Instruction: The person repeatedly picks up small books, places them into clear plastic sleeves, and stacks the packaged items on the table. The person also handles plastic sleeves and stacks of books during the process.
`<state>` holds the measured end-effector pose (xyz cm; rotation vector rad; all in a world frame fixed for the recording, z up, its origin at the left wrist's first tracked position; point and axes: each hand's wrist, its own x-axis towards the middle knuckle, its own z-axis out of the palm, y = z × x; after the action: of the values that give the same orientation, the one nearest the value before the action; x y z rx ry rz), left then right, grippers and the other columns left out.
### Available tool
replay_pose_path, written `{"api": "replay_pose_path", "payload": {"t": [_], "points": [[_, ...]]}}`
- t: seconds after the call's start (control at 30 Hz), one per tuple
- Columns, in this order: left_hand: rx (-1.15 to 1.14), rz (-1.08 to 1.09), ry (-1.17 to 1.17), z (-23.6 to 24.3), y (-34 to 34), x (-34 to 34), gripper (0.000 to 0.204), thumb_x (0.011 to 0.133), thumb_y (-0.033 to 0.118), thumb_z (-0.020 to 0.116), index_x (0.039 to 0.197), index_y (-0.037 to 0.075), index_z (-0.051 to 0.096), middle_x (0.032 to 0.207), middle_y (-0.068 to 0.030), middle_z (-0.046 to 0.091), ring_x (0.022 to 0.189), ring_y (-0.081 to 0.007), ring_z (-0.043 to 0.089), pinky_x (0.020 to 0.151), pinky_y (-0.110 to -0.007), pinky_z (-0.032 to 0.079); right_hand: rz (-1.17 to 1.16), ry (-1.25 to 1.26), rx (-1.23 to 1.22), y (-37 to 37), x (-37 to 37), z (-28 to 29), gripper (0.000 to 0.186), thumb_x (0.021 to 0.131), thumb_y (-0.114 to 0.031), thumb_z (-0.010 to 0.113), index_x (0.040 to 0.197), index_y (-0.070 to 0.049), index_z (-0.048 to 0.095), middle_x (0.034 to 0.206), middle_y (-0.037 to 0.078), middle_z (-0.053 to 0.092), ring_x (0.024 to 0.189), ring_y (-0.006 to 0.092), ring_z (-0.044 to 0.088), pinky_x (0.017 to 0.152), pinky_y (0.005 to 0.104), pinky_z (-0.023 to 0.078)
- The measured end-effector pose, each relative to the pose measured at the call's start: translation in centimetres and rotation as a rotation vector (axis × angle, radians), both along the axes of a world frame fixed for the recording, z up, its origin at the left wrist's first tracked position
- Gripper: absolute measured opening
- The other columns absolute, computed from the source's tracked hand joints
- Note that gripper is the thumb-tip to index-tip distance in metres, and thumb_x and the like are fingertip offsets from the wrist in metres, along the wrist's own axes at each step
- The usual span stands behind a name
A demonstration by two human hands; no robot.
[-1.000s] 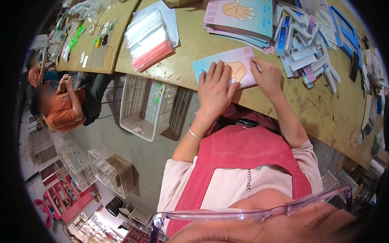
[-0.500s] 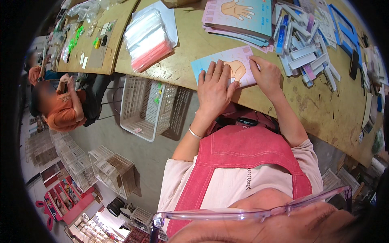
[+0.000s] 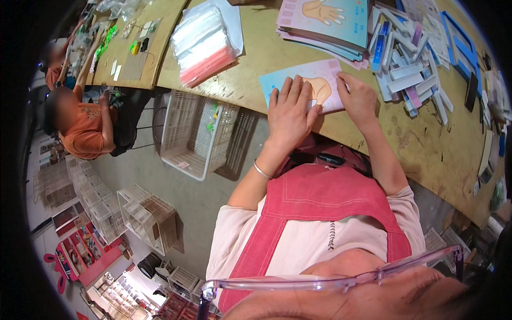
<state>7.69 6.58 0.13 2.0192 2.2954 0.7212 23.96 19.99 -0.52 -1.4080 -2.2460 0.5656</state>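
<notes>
A pink and blue printed card [image 3: 325, 69] with a drawn hand on it lies at the near edge of the table. My left hand [image 3: 289, 114] rests on the card, fingers outstretched and flat, partly covering the drawing. My right hand [image 3: 356, 98] has thumb and index finger closed on the card's right edge. Above the card is a stack of similar printed cards [image 3: 322, 21]. To the right lies a jumbled heap of slim white, blue and purple boxes [image 3: 405, 58].
Bundled clear bags [image 3: 202, 45] lie on the yellow table [image 3: 437, 160]. A white plastic basket [image 3: 192, 133] stands below, with more crates [image 3: 146, 216] behind me. At left, a co-worker [image 3: 88, 128] in orange sits at another table, another person [image 3: 53, 74] beyond. A blue frame [image 3: 458, 48] lies at right.
The co-worker in orange has raised an arm toward the other table. The view has shifted slightly. My hands stay on the card in much the same pose.
</notes>
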Motion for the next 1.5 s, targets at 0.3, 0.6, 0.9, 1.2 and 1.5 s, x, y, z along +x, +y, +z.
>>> {"api": "replay_pose_path", "payload": {"t": [0.3,0.6,0.9,1.2,1.5], "points": [[0.001,-0.014,0.069,-0.8,-0.1,0.0,0.062,0.097,0.041,0.066,0.148,0.007,0.058,0.157,-0.0182,0.053,0.146,-0.0403,0.048,0.117,-0.062,0.036,0.546,0.008,0.42,-7.5,2.3,1.8,0.046,0.084,-0.012,0.071,0.124,0.01,0.066,0.135,0.022,0.064,0.132,0.0378,0.059,0.116,0.0488,0.04],[-0.061,-0.006,0.238,-1.3,0.1,0.6,0.071,0.096,0.043,0.066,0.153,0.002,0.05,0.16,-0.0217,0.048,0.149,-0.0403,0.044,0.118,-0.062,0.034,0.574,-0.151,0.366,-8.3,3.5,1.3,0.068,0.082,-0.035,0.08,0.135,0.005,0.062,0.147,0.02,0.059,0.143,0.0339,0.05,0.122,0.0538,0.032],[-0.086,-0.025,0.235,-1.8,-1.3,-0.7,0.063,0.1,0.038,0.062,0.156,0.01,0.049,0.164,-0.0131,0.047,0.152,-0.0314,0.042,0.122,-0.061,0.03,0.476,-0.279,0.367,-7.7,6.3,1.2,0.06,0.092,-0.035,0.072,0.144,-0.007,0.061,0.157,0.008,0.055,0.151,0.0228,0.043,0.127,0.0548,0.019],[-0.04,0.077,0.187,-3.6,-6.0,-4.4,0.057,0.105,0.039,0.054,0.157,0.016,0.05,0.166,-0.0097,0.043,0.155,-0.029,0.037,0.125,-0.062,0.017,0.434,-0.267,0.383,-7.4,7.4,0.6,0.059,0.093,-0.031,0.072,0.145,-0.006,0.06,0.155,0.009,0.056,0.15,0.0235,0.044,0.127,0.0549,0.018],[0.229,0.309,-0.592,-2.5,-8.3,-1.7,0.046,0.105,0.019,0.063,0.146,0.001,0.05,0.104,-0.012,0.062,0.092,-0.0205,0.059,0.086,-0.038,0.049,0.425,-0.257,0.36,-7.8,6.6,0.6,0.061,0.095,-0.027,0.07,0.147,-0.001,0.055,0.157,0.015,0.052,0.151,0.0283,0.043,0.126,0.0558,0.02]]}}
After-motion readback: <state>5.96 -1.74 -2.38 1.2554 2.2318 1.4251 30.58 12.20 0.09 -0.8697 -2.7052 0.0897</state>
